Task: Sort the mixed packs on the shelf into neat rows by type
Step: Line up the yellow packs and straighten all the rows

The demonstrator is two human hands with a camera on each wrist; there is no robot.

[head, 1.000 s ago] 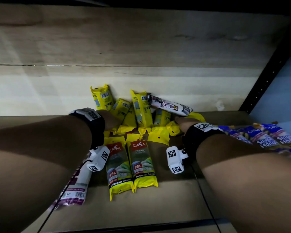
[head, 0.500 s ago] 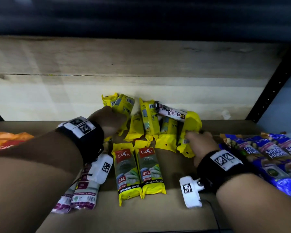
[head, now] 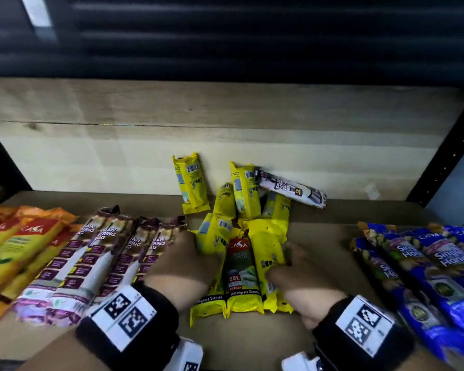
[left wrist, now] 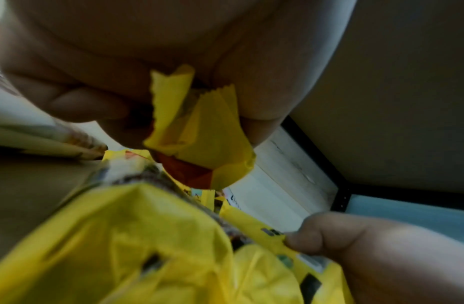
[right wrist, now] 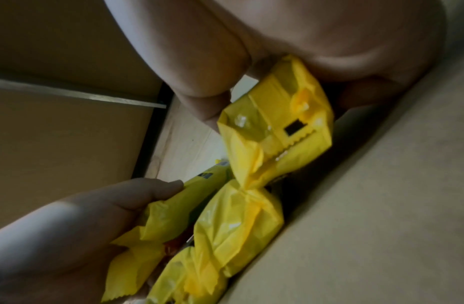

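Yellow 25L packs (head: 240, 274) lie heaped mid-shelf, some face-up at the front and several loose behind. My left hand (head: 190, 253) grips one yellow pack (head: 212, 236) at the heap's left; the left wrist view shows its crimped end (left wrist: 199, 127) pinched between thumb and fingers. My right hand (head: 289, 261) grips another yellow pack (head: 268, 253) on the heap's right, seen as the yellow pack (right wrist: 275, 127) under the thumb in the right wrist view. A white draw-string pack (head: 292, 188) lies across the back of the heap.
One yellow pack (head: 192, 183) leans on the wooden back wall (head: 91, 145). A row of white and maroon draw-string packs (head: 91, 258) lies to the left, with orange packs (head: 16, 250) beyond them. Blue packs (head: 426, 263) fill the right, by a black upright (head: 445, 156).
Both hands have drawn back from the rear of the heap toward the front, each bringing a yellow pack alongside the face-up ones. The head view has pulled back and shows the side rows.
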